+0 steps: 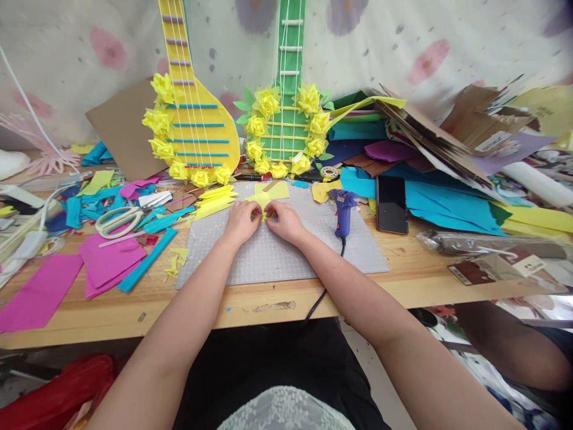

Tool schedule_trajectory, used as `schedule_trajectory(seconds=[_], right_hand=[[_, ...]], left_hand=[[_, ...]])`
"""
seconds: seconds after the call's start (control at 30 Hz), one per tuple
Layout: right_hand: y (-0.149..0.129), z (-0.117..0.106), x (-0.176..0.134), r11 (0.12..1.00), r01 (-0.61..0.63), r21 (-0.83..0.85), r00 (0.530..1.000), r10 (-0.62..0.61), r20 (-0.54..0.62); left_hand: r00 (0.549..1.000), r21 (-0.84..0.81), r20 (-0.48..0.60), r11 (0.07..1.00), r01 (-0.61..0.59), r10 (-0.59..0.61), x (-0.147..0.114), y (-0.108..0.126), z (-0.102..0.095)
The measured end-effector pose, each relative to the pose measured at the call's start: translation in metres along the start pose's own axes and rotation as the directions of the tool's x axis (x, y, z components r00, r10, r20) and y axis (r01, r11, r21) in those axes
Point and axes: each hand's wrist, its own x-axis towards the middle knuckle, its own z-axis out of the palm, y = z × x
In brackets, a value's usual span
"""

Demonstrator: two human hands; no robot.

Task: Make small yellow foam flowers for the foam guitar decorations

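Note:
My left hand (244, 220) and my right hand (283, 221) meet over a grey cutting mat (268, 263). Between them the fingertips of both pinch a small piece of yellow crepe paper (264, 216), mostly covered by the fingers. Just beyond lies a flat yellow paper sheet (277, 190) with a brown strip on it. Left of my left hand is a stack of pointed yellow paper pieces (212, 202). A blue hot glue gun (343, 214) stands on the mat, right of my right hand, its cord running off the table's front edge.
A yellow paper instrument (203, 128) and a green one (286, 113), both trimmed with yellow flowers, lean at the back. Scissors (119, 222), magenta sheets (110, 260) and blue scraps lie left. A phone (391, 204) and piled cardboard (430, 140) are on the right.

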Motion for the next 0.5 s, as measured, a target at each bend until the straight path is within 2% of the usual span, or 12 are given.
schedule_trajectory(seconds=[0.13, 0.27, 0.5], right_hand=[[-0.0014, -0.0016, 0.0006, 1.0, 0.012, 0.003, 1.0, -0.012, 0.004], [-0.0023, -0.003, 0.0, 1.0, 0.02, -0.008, 1.0, -0.02, 0.022], [-0.0052, -0.0023, -0.0043, 0.98, 0.102, -0.172, 0.995, -0.097, 0.038]], left_hand=[[1.0, 0.09, 0.006, 0.996, -0.01, 0.009, -0.0007, 0.0018, -0.0003], [1.0, 0.111, 0.012, 0.994, -0.007, 0.006, -0.0042, 0.0031, -0.0027], [0.996, 0.128, 0.001, 0.988, 0.084, -0.085, -0.0072, 0.0037, -0.005]])
